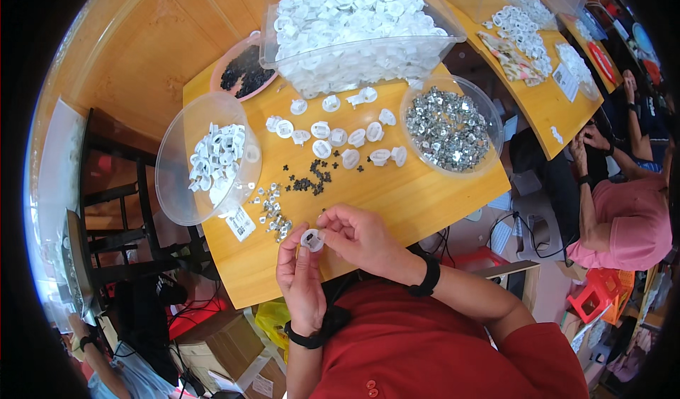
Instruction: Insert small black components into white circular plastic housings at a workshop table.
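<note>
A white round plastic piece (pixel 312 240) with a dark part at its centre is held up over the near edge of a wooden surface (pixel 404 194), close in front of a person in a red shirt. It is pinched between the thumb and fingers of the left hand (pixel 301 268), which is nearly closed around its lower left side. The right hand (pixel 361 240) is brought to its right edge, thumb and forefinger close together (whether a small part is gripped between them cannot be told). Just beyond the hands, small silver metal parts (pixel 275 211) and tiny black cross-shaped parts (pixel 306 184) are scattered, and farther back similar white round pieces (pixel 338 138) are spread out. At the left, white parts are held in a round clear tub (pixel 172 158); at the right, metal parts fill a clear bowl (pixel 497 133). At the back, a large clear bin (pixel 368 58) is heaped with white pieces, beside a pink bowl (pixel 219 68) of black parts.
</note>
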